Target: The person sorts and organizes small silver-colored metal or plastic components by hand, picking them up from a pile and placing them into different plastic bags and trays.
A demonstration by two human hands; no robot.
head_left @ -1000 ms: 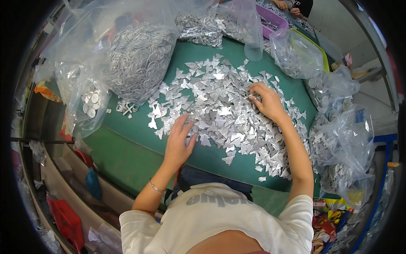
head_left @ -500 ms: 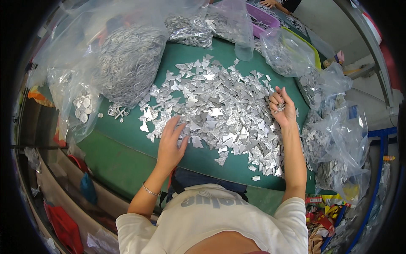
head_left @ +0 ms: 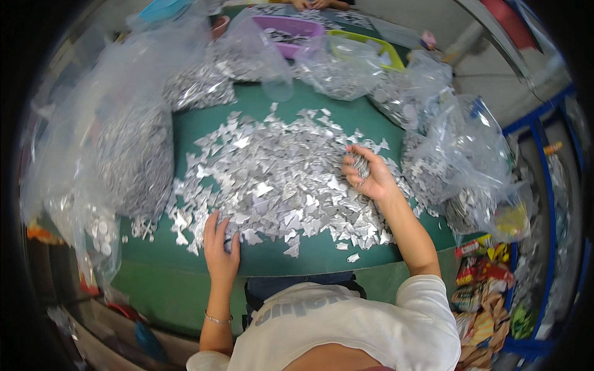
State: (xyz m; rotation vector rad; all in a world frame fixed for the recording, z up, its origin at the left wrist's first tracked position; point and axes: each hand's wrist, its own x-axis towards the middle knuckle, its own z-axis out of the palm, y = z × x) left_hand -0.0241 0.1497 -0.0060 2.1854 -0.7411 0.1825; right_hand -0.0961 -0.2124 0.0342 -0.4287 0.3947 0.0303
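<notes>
A broad heap of small flat silver metal pieces (head_left: 278, 167), with pointed, irregular outlines, is spread over the green tabletop (head_left: 204, 102). Above the heap's right side, my right hand (head_left: 373, 177) is curled palm up around a clutch of silver metal pieces (head_left: 360, 164). My left hand (head_left: 221, 250) lies at the heap's near left edge, its fingers stretched out and the thumb apart. Something small and dark shows between that thumb and the fingers, too unclear to name. Two loose pieces (head_left: 352, 257) lie near the table's front edge.
Clear plastic bags of metal parts ring the heap: a large bag (head_left: 133, 161) at left, several others (head_left: 427, 173) at right. Behind stand a purple basket (head_left: 291, 28) and a green basket (head_left: 371, 46). Another person's hands (head_left: 312, 5) are at the far table. A blue rack (head_left: 544, 142) is at right.
The view has swung to the right. My right hand still grips its clutch of pieces and has turned, with more of them showing. My left hand remains at the heap's near left edge.
</notes>
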